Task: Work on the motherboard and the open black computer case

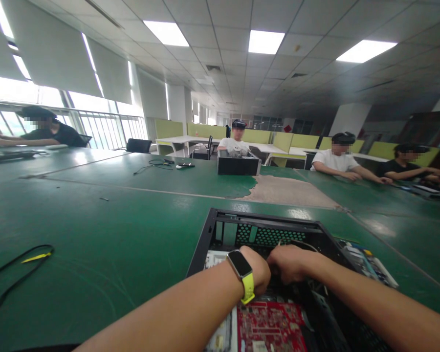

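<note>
An open black computer case [267, 218] lies on the green table in front of me, its perforated panel on the far side. Both my hands reach down into it and nearly meet. My left hand [255, 269], with a yellow-strapped watch on its wrist, is bent inward so its fingers are hidden. Beside it, my right hand [288, 263] has its fingers curled down; what lies under the fingertips is out of sight. A thin pale cable [302, 243] runs just behind the right hand. Nearer to me inside the case is a red circuit board [271, 325].
Right of the case lies a circuit board with parts [370, 264]. A black cable with a yellow tag [36, 257] curves at the left. Across the green table [95, 234], a person sits behind another case [238, 165]; other people work at both sides.
</note>
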Tool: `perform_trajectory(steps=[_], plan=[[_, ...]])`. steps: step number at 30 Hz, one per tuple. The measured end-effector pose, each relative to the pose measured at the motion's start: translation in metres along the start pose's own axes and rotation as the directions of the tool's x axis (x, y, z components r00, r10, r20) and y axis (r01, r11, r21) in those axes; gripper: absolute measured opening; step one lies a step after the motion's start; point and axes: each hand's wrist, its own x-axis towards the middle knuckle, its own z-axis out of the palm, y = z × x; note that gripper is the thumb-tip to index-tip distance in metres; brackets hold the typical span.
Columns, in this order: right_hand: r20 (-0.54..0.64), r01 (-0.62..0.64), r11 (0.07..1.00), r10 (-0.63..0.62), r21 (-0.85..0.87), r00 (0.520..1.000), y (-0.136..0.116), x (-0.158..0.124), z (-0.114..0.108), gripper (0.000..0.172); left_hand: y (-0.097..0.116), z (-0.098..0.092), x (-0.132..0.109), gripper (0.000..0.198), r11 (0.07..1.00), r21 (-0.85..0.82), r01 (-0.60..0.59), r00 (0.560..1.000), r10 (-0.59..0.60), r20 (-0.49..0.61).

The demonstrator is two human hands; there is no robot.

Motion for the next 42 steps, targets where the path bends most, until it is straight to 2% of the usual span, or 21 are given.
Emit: perform_trajectory(steps=[4,7,10,15,22,28,33,36,39,41,42], plan=[[-0.048,0.014,1.0,-0.014,0.013,0.999,-0.001,0.001,0.002,0.036,-0.003,-0.002,-0.002,0.037,0.996,-0.002,-0.093,0.995,0.093,0.016],[-0.044,0.014,1.0,-0.012,0.026,0.999,-0.003,0.001,0.003,0.041,-0.003,-0.003,-0.005,0.039,0.999,0.013,-0.039,0.999,0.039,-0.01],[-0.003,-0.001,1.0,0.001,0.021,1.0,-0.008,0.001,0.0,0.044,-0.001,-0.002,-0.005,0.038,0.999,0.049,0.0,1.0,-0.001,0.019],[0.077,-0.042,0.998,0.045,-0.04,0.996,-0.018,-0.004,-0.01,0.034,-0.005,0.003,-0.001,0.037,0.995,0.045,-0.09,0.995,0.089,0.035],[0.066,-0.047,0.998,0.05,-0.041,0.997,-0.024,-0.008,-0.015,0.033,-0.007,0.011,0.011,0.027,0.998,0.005,-0.065,0.998,0.065,-0.005],[0.048,-0.024,0.997,0.028,-0.078,0.998,-0.022,-0.006,-0.01,0.037,-0.006,0.012,0.01,0.034,0.999,0.033,-0.04,0.999,0.04,0.005],[0.055,-0.073,0.996,0.076,-0.056,0.996,-0.018,-0.002,-0.009,0.043,-0.005,0.013,0.009,0.033,0.999,-0.016,-0.043,0.998,0.043,-0.048],[-0.036,-0.084,0.994,0.086,0.07,0.996,-0.005,-0.016,-0.024,0.047,-0.006,0.001,-0.006,0.038,0.999,-0.032,-0.044,0.997,0.042,-0.07],[-0.217,-0.01,0.956,0.077,0.294,0.973,0.016,-0.056,-0.039,0.046,-0.005,-0.015,-0.032,0.038,0.998,-0.017,-0.061,0.985,0.057,-0.164],[-0.345,0.016,0.907,0.144,0.421,0.928,0.03,-0.094,-0.033,0.047,0.002,-0.016,-0.049,0.035,0.992,-0.033,-0.121,0.945,0.105,-0.311],[-0.393,0.009,0.88,0.203,0.475,0.897,0.037,-0.113,-0.021,0.05,0.009,-0.011,-0.055,0.034,0.981,-0.08,-0.176,0.925,0.137,-0.354]])
